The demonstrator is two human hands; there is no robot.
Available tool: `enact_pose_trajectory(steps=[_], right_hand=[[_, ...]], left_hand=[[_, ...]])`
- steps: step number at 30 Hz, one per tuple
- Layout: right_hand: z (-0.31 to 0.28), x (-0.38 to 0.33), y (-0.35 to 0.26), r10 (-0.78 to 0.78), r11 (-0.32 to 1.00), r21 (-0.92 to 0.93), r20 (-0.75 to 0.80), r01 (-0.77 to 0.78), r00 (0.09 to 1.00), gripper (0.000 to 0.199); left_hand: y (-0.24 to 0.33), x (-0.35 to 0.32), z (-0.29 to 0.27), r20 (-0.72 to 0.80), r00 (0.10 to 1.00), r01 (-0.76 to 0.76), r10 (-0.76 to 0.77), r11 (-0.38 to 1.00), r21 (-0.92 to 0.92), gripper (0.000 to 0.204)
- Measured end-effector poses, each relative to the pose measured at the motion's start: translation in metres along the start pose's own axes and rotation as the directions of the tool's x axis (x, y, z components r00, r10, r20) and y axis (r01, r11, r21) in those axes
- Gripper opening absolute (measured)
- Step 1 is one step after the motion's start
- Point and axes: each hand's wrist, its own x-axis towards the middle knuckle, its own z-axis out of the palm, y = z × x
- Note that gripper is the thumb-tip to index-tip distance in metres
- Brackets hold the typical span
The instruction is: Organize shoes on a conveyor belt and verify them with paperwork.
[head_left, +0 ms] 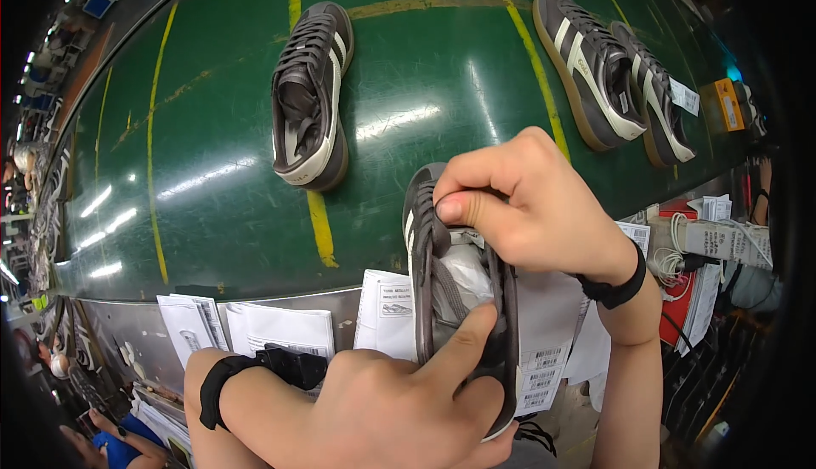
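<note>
A dark grey sneaker (425,222) with white stripes is held toe-away at the green table's near edge. My left hand (382,405) grips its heel end from the left, the index finger reaching into the shoe opening. White crumpled stuffing (470,272) shows inside, beside a grey strip that looks like a lace or lining edge. My right hand (531,205) is closed over the tongue area, thumb and index finger pinched together at the upper laces. Its curled fingers hide part of the shoe's right side. A matching sneaker (311,95) stands farther off, to the left.
Two more sneakers, one nearer (586,69) and one behind it with a white tag (654,95), stand at the right on the green table (212,129). Printed sheets (280,329) hang along its near edge. White cables (671,261) and an orange box (728,105) lie farther right.
</note>
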Motion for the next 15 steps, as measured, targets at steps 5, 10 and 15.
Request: enact_pose_trajectory(steps=[5,10,15], right_hand=[[0.001,0.007,0.009,0.270,0.948,0.138,0.120,-0.285,0.955,0.016],[-0.004,-0.012,0.000,-0.272,0.916,-0.325,-0.077,0.234,0.959,0.003],[-0.043,-0.018,0.009,-0.500,0.673,-0.715,-0.254,0.187,0.828,0.013]], left_hand=[[-0.007,0.005,-0.015,0.082,0.991,-0.100,0.104,0.994,-0.045,0.036],[-0.035,-0.004,-0.006,-0.175,0.929,-0.340,0.327,0.939,-0.053,0.044],[-0.142,0.016,-0.017,-0.466,0.884,0.057,0.030,0.983,0.173,0.054]])
